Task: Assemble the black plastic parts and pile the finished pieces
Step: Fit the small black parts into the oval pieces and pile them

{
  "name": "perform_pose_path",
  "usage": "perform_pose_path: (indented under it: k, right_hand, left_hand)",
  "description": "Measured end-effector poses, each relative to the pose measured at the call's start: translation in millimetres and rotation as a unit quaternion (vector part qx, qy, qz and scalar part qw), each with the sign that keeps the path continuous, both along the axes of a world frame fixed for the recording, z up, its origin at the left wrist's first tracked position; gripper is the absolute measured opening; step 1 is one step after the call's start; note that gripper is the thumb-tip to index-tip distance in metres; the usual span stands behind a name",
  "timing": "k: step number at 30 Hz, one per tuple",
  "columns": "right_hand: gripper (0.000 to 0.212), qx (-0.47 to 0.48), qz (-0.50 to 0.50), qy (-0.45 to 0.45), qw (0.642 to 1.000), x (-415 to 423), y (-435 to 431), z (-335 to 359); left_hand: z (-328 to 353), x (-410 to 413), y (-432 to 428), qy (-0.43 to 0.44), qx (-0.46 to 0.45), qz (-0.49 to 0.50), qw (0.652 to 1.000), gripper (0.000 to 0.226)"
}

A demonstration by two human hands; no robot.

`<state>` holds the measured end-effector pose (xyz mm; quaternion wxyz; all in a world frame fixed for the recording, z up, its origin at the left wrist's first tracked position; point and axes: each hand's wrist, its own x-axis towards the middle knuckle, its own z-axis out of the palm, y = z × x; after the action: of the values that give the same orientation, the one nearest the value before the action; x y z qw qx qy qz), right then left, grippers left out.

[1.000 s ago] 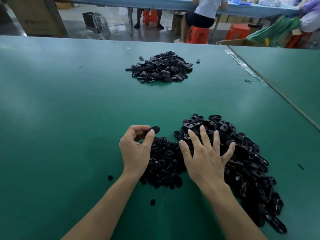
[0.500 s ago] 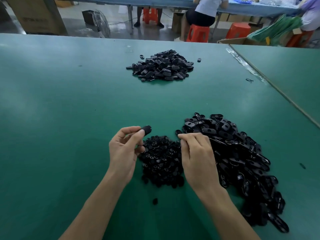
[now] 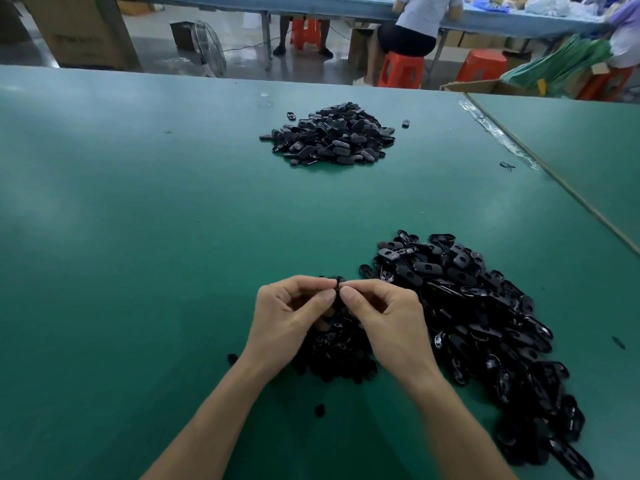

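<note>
My left hand and my right hand meet fingertip to fingertip above the table, both pinching a small black plastic part that is mostly hidden by the fingers. Under the hands lies a heap of small round black pieces. A long heap of black oval shells stretches to the right of my right hand. A separate pile of black oval pieces sits far ahead at the table's middle.
The green table ends at a seam with taped plastic on the right. A few stray black bits lie near my forearms. Beyond the far edge are a floor fan, orange stools and seated people.
My right hand left the oval heap with its fingers closed and came to meet my left hand. My left hand shifted right with its part. Both now pinch together.
</note>
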<state>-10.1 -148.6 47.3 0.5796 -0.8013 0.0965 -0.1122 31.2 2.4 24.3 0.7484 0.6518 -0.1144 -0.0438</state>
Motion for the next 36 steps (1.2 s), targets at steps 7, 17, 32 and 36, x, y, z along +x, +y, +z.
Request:
perform_pose_path:
  k: [7,17,32,36]
  right_hand:
    - [0.015,-0.127,-0.071,-0.005,0.989,-5.4,-13.7,1.2]
    - [0.032,-0.485,0.007,0.089,0.87,22.8,-26.6,4.6]
    - [0.021,-0.566,0.005,0.114,0.817,55.4,-20.3,14.1]
    - [0.034,-0.472,-0.051,0.059,0.878,46.2,-26.1,16.4]
  left_hand:
    - [-0.9,8.3,1.7,0.01,0.028,0.097,0.995,0.016]
    - [-9.5,46.0,28.0,0.125,-0.019,0.257,0.958,0.017]
    - [-1.3,28.6,20.4,0.036,0.03,0.167,0.985,0.004]
    - [2.1,19.6,22.2,0.027,0.033,0.148,0.988,0.007]
